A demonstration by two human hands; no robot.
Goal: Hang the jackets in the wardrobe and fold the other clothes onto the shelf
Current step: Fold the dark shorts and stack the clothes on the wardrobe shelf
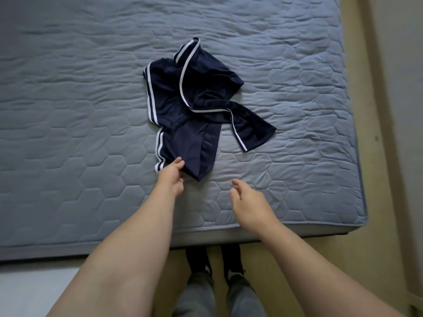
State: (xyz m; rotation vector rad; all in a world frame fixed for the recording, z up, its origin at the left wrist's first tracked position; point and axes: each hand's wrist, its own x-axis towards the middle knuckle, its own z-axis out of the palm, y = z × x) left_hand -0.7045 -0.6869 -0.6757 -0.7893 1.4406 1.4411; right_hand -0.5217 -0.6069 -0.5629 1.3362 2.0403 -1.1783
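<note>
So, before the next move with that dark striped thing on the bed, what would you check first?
1. Grip on the navy garment: ok, the left hand pinches its near corner with its fingers.
2. Second hand free: ok, the right hand is open above the mattress, touching nothing.
3. Spread flat for folding: not ok, it lies crumpled and twisted.
4. Wholly on the mattress: ok, nothing hangs over the edge.
5. Jacket or something to fold: cannot tell, too bunched.
6. Shelf within reach: cannot tell, not in view.

left hand [171, 177] partly under garment [194, 92], mattress [68, 110] cropped
</note>
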